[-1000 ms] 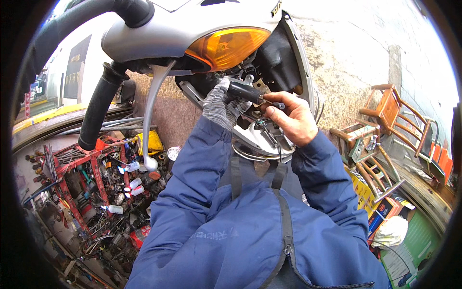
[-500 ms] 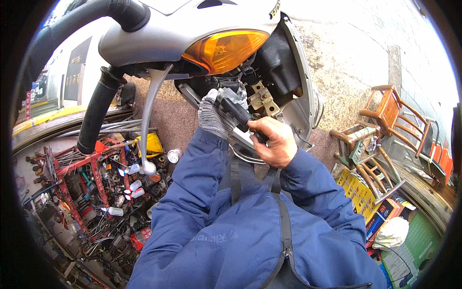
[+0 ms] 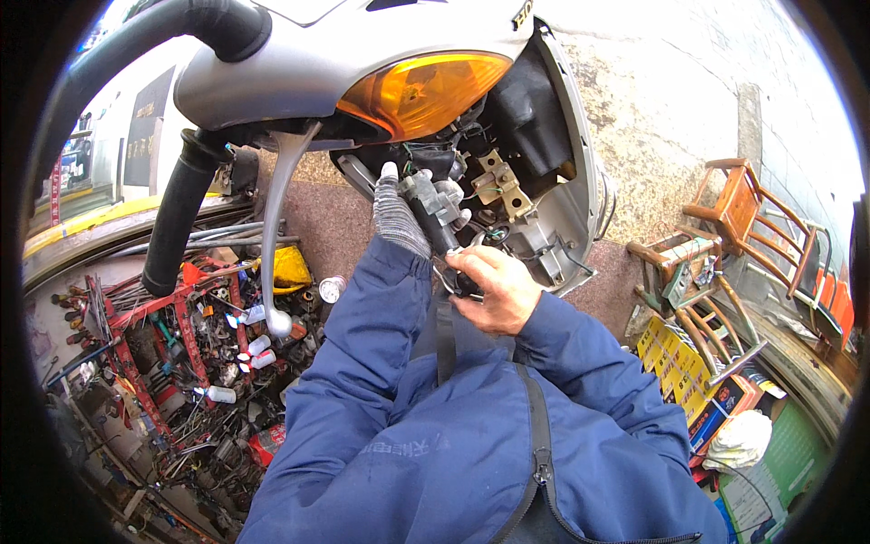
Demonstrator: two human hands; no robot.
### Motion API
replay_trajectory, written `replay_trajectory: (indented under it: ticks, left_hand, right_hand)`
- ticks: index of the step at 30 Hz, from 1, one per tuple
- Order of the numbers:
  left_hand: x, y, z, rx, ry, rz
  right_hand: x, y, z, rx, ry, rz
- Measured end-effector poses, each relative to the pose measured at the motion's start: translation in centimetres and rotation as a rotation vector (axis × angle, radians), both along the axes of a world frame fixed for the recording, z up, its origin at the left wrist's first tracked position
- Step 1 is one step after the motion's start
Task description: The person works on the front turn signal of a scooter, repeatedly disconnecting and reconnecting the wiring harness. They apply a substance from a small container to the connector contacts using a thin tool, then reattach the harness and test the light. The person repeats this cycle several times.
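My left hand [image 3: 396,218], in a grey striped knit glove, is closed round a black cylindrical part with a grey metal head [image 3: 424,195]. Its gloved fingertips show on both sides of the metal head. My bare right hand [image 3: 498,288] grips the black lower end of the same part, fingers and thumb wrapped about it. Both hands are just in front of the opened front of a silver scooter [image 3: 272,91]. Beyond them, a brass-coloured bracket [image 3: 501,186] and loose wiring show inside the body. My fingers hide the part's lowest tip.
The scooter's orange turn signal [image 3: 421,91], brake lever [image 3: 283,227] and black handlebar grip [image 3: 177,218] stand above and left. A red metal rack [image 3: 181,340] among piled tools lies at left. Wooden stools [image 3: 725,204] and boxes [image 3: 666,358] are at right.
The part has turned to a steeper angle, showing more of its grey metal head. My right hand has moved slightly left and nearer to me, still on the black end.
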State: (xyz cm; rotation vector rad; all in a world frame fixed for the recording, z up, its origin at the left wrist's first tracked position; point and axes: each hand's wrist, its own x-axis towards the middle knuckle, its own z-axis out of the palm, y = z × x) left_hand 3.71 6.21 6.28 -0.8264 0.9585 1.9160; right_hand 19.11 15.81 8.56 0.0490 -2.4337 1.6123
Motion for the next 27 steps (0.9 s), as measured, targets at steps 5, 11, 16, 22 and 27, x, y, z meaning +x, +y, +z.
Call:
replay_trajectory:
  ticks: [5,11,16,22,27]
  left_hand:
    - [-0.3,-0.7,-1.1,0.009,0.012,-0.058]
    - [-0.5,-1.4,-2.2,0.132,0.072,-0.126]
    - [-0.5,-1.5,-2.9,0.035,0.112,-0.074]
    - [-0.5,-1.2,-3.0,-0.034,0.105,-0.028]
    - [-0.7,-1.0,-3.4,0.17,0.065,0.021]
  right_hand:
    - [0.0,0.1,-0.5,-0.044,-0.005,0.009]
    - [-1.5,1.3,-1.6,-0.154,-0.138,-0.119]
    - [-5.1,3.5,-2.2,-0.133,-0.159,-0.233]
    - [-9.6,3.3,-2.3,-0.166,-0.163,-0.203]
    - [-12.4,2.5,-3.2,-0.159,-0.193,-0.21]
